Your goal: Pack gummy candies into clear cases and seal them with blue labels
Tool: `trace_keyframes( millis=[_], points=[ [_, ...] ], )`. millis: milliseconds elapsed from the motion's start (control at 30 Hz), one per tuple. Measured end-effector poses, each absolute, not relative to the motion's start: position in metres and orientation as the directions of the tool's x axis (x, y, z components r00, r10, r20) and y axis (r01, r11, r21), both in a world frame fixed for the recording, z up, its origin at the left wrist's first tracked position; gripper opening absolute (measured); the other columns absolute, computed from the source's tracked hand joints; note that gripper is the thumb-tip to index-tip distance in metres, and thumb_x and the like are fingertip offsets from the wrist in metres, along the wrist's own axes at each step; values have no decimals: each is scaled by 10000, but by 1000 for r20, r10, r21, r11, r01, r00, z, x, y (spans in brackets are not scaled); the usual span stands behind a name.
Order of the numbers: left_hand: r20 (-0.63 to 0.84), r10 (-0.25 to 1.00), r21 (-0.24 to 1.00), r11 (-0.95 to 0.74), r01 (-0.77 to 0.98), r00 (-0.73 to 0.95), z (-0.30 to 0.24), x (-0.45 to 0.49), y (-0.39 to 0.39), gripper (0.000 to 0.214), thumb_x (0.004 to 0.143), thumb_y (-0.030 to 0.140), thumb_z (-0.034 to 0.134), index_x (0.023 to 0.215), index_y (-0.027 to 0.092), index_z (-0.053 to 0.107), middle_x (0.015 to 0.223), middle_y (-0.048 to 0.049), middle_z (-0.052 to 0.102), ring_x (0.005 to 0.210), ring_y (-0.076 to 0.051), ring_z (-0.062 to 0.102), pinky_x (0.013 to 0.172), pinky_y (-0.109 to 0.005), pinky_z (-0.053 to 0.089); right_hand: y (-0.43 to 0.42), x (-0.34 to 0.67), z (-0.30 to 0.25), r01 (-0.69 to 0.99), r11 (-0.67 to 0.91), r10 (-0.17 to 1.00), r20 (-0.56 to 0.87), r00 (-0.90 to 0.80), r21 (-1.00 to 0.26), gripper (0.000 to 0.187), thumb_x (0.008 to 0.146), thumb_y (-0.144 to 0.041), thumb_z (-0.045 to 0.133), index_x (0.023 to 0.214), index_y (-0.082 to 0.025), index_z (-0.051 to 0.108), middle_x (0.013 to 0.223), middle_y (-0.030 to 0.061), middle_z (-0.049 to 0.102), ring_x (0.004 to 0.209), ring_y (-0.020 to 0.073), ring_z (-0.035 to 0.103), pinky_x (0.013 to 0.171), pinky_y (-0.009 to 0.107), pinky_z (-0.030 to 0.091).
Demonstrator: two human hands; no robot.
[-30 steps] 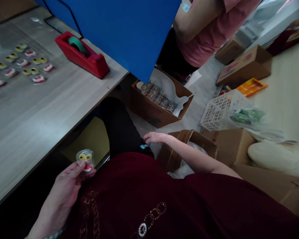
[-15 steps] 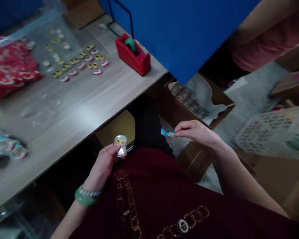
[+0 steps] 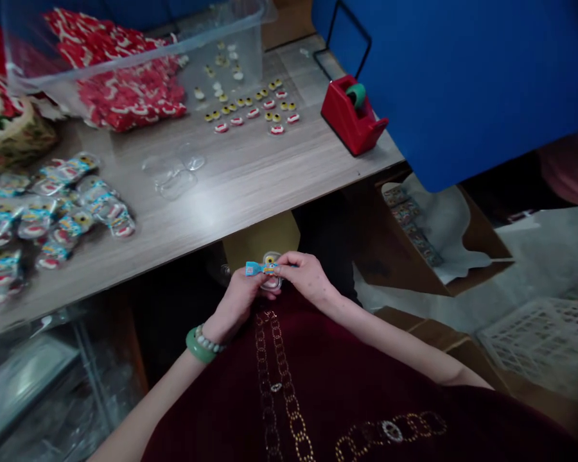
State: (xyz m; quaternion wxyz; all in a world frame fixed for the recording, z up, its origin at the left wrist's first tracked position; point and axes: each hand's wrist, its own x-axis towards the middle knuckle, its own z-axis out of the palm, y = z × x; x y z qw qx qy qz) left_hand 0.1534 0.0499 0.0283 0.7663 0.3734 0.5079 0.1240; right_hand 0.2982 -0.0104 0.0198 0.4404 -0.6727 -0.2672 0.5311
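Observation:
Close to the body, just off the table's front edge, my left hand [image 3: 241,296] is closed on a small clear plastic case [image 3: 272,282] with yellow eye-like pieces inside. A blue printed paper strip [image 3: 254,269] lies across the front of the case. My right hand [image 3: 306,274] pinches the strip at its right part, while my left thumb presses near its left end. The strip covers the middle of the case, and fingers hide part of its lower half.
Rows of yellow and red-white small pieces [image 3: 253,113] lie on the table [image 3: 250,160] by a red tape dispenser [image 3: 354,122]. A clear bin [image 3: 139,70] shows red pieces. Filled cases [image 3: 67,212] are piled at left. An open carton [image 3: 481,237] stands at right.
My right hand has brought the blue strip leftward onto the clear case in my left hand. The hands were apart before. The view has swung left, showing more of the table.

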Motion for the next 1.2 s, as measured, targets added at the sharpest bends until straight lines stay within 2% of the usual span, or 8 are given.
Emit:
trace_keyframes(
  millis=[167, 333, 600, 933, 1000, 1200],
  points=[
    [-640, 499, 685, 714, 141, 584, 17, 147, 54, 264, 732, 358, 805, 771, 109, 727, 766, -105, 735, 672, -194, 696, 636, -302, 570, -7, 299, 26, -320, -449, 784, -539, 307, -835, 131, 643, -287, 708, 620, -184, 631, 589, -36, 575, 581, 103, 476, 594, 258, 389],
    [-609, 470, 677, 727, 110, 640, 17, 144, 55, 316, 714, 401, 840, 777, 110, 737, 775, -97, 734, 702, -189, 700, 675, -302, 580, -7, 297, 27, -321, -459, 771, -551, 320, -828, 110, 616, -271, 683, 607, -179, 625, 577, -35, 564, 581, 101, 455, 579, 255, 366],
    [-611, 507, 676, 734, 68, 608, 24, 150, 57, 366, 665, 425, 873, 767, 102, 732, 749, -98, 731, 689, -196, 699, 672, -314, 583, -9, 296, 16, -214, -442, 770, -491, 408, -871, 81, 659, -259, 649, 621, -190, 630, 603, -33, 567, 598, 109, 470, 573, 256, 362],
    [-616, 528, 708, 696, 117, 585, 22, 152, 59, 289, 732, 354, 818, 826, 97, 724, 777, -107, 742, 660, -177, 692, 674, -310, 575, -12, 294, 22, -397, -377, 771, -521, 367, -837, 168, 660, -336, 719, 664, -186, 645, 647, -21, 613, 623, 111, 527, 637, 270, 436],
    [-612, 532, 715, 688, 123, 586, 22, 152, 59, 280, 726, 343, 819, 823, 99, 721, 779, -106, 742, 647, -174, 688, 661, -305, 573, -13, 294, 23, -386, -380, 776, -517, 361, -840, 168, 663, -337, 725, 670, -183, 658, 658, -16, 621, 632, 113, 534, 643, 272, 438],
    [-616, 563, 741, 652, 161, 552, 24, 156, 60, 241, 733, 330, 807, 793, 120, 704, 713, -75, 720, 620, -177, 683, 616, -298, 567, -15, 294, 29, -218, -342, 781, -405, 475, -914, 131, 723, -333, 682, 705, -203, 678, 701, -13, 628, 674, 126, 542, 664, 275, 439]
  ],
)
